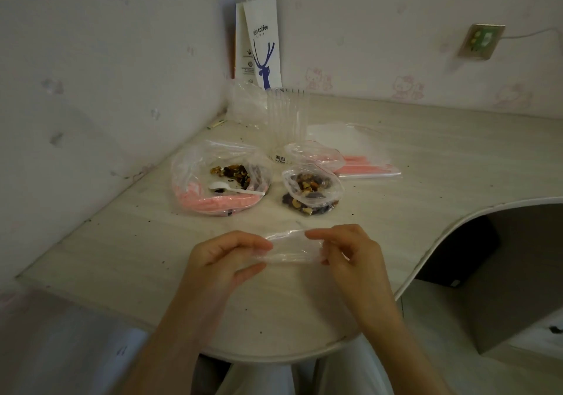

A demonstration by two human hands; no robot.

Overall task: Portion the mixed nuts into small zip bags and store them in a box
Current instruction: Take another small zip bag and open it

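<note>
While poised over the table (122, 257), pinching an empty small zip bag (292, 250) at both ends: left hand (225, 257) on one end, right hand (345, 253) on the other. Beyond the left hand, an open bag of mixed nuts (195, 181) with a white spoon (240, 192); beyond the right hand, a filled small bag (310, 190).

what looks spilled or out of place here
Dark crumbs are scattered over the table, and the spoon lies inside the big bag. Nuts under the small bag may be loose; I cannot tell.
</note>
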